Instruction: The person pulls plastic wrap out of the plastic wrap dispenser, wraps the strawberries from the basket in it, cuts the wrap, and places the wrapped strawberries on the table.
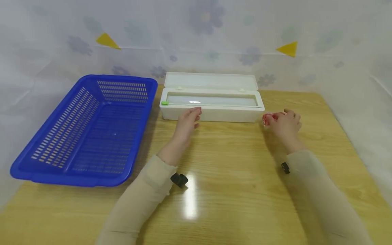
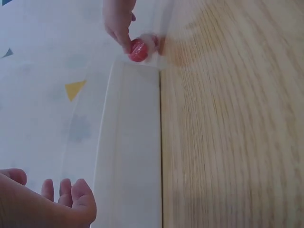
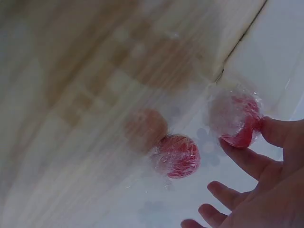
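My right hand pinches a small, round red thing wrapped in clear film between thumb and forefinger; its other fingers are spread. A second film-wrapped red thing shows just past it in the right wrist view, with an orange-pink round shape against it. My left hand holds nothing, its fingers loosely bent in front of a long white box, fingertips overlapping its front rim in the head view. The box's lid stands raised at the back, and a green slider sits at its left end.
A large blue plastic basket with slotted sides stands on the left of the wooden table. Behind the table hangs a pale flowered cloth with yellow triangles on it. The box stands near the table's back edge.
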Motion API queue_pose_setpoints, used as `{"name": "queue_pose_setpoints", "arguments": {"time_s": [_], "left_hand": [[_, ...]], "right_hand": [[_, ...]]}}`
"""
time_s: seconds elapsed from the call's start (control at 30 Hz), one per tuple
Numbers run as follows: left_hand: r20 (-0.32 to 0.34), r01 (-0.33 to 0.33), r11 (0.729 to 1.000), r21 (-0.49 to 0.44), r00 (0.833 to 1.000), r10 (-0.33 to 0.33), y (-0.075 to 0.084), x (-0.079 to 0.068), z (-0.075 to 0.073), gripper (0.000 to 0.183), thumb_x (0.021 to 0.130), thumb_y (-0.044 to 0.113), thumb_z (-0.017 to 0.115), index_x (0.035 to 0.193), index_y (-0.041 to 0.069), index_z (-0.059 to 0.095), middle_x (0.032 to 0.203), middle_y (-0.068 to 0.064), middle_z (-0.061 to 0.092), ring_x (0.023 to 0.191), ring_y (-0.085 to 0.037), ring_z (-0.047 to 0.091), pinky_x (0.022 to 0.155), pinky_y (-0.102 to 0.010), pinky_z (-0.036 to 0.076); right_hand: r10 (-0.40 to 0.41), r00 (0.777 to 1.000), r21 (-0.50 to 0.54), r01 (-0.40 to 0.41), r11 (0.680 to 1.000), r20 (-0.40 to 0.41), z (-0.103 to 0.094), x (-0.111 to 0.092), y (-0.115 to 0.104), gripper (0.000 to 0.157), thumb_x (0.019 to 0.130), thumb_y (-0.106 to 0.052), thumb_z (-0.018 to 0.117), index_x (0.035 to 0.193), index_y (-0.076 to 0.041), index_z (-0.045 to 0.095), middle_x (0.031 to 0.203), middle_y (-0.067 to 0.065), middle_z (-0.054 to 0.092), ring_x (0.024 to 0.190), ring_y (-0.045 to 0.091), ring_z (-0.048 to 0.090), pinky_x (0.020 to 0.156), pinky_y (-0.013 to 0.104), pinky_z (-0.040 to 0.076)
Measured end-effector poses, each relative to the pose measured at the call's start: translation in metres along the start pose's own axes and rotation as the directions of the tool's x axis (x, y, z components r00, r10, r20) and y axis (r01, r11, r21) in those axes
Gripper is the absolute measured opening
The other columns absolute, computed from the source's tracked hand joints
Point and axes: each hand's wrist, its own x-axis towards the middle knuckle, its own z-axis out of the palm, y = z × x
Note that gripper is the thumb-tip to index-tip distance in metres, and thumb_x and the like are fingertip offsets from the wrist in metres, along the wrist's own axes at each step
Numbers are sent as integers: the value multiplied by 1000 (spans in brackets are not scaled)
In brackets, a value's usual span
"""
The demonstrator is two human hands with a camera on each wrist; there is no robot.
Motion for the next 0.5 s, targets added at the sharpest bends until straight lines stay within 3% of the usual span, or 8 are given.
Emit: {"name": "queue_pose_setpoints", "arguments": {"time_s": [0.1,0.2,0.4,0.5], "left_hand": [[-14,6,1000,2,1000,-6,-1,0,-1,36,97,22,45,128,5,51,132,-12,51,126,-29,43,105,-43,37],[-25,8,1000,-4,1000,-8,0,-1,-3,36,97,22,45,128,5,51,132,-12,51,126,-29,43,105,-42,38],[-11,-3,1000,2,1000,3,1,-3,-9,37,98,22,45,129,4,50,135,-13,49,126,-29,42,106,-43,36],[13,-50,989,138,999,49,0,-7,-13,39,98,25,45,132,6,48,137,-10,48,127,-26,41,107,-41,36]], "right_hand": [[-3,999,-119,7,993,33,4,3,0,55,99,-40,34,130,3,48,149,33,8,133,55,2,100,72,7],[-23,997,-191,36,981,67,5,4,-1,55,99,-40,33,130,4,47,148,34,9,132,58,1,99,74,6],[-48,997,-169,56,984,53,-2,2,-6,78,94,-58,31,134,10,35,145,35,16,130,57,10,98,72,13],[-52,998,-150,56,987,34,-7,-5,-8,86,92,-65,28,140,6,26,147,34,13,131,57,9,99,73,12]]}}
